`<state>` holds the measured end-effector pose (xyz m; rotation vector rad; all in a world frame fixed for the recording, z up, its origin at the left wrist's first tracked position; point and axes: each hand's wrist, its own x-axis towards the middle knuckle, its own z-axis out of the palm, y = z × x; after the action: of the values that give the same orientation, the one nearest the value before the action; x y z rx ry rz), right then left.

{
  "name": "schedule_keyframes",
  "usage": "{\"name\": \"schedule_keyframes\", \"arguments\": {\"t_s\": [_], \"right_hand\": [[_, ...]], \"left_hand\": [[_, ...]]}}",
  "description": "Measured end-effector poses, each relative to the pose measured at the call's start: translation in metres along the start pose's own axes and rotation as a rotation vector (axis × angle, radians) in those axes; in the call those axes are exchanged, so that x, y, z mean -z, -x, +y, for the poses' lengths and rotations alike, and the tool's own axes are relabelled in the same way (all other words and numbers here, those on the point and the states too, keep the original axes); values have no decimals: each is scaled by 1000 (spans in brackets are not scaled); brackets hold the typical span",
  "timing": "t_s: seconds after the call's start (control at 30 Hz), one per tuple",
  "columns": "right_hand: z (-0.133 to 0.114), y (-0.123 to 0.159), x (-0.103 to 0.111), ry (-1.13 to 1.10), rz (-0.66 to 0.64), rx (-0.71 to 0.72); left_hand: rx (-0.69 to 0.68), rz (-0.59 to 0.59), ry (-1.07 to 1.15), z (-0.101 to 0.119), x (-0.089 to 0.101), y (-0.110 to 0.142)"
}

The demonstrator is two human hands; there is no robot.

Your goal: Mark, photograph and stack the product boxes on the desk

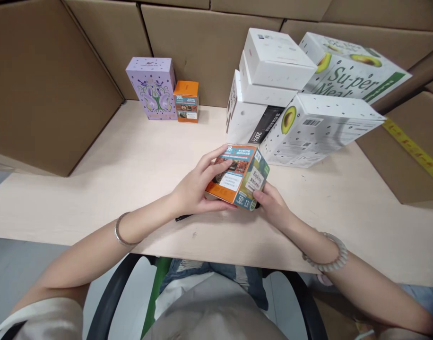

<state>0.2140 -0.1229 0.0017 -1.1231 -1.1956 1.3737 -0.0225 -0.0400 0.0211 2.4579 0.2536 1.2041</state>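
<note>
Both my hands hold a small orange and green printed box [242,177] just above the pale wooden table [131,160]. My left hand [198,186] wraps its left side, fingers lying across the top face and thumb underneath. My right hand [273,203] grips the box's lower right corner, fingers curled under it. A dark pen-like thing [184,217] lies on the table under my left wrist, mostly hidden.
A lilac patterned box [154,88] and a small orange box [186,101] stand at the back. White boxes [273,66] are stacked at back right with two avocado-printed cartons [323,127]. Brown cardboard walls [46,80] enclose the table. A chair arm [110,302] curves below.
</note>
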Motion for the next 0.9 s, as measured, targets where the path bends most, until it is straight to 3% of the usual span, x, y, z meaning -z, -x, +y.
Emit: {"name": "schedule_keyframes", "arguments": {"t_s": [0.17, 0.27, 0.37, 0.43, 0.5, 0.53, 0.6, 0.7, 0.8, 0.9], "right_hand": [[1, -5, -1, 330, 143, 233], [0, -7, 1, 505, 107, 375], [-5, -4, 1, 570, 90, 455], [-10, 0, 0, 680, 229, 504], [-13, 5, -4, 926, 331, 606], [-13, 6, -6, 1075, 304, 679], [-11, 8, -13, 1340, 107, 832], [-6, 8, -23, 1547, -150, 972], [-7, 8, -27, 1636, -221, 1005], [-15, 11, -26, 1675, -210, 1057]], "left_hand": [[264, -30, 346, 1, -6, 2], [389, 11, 482, 1, -9, 2], [427, 44, 506, -3, -7, 1], [430, 72, 457, -10, -2, -1], [453, 121, 388, -18, 3, -1], [471, 152, 367, -23, 6, -1], [511, 223, 366, -31, 9, 1], [560, 314, 412, -41, 9, 6], [579, 347, 453, -44, 5, 8], [589, 334, 488, -42, 3, 7]]}}
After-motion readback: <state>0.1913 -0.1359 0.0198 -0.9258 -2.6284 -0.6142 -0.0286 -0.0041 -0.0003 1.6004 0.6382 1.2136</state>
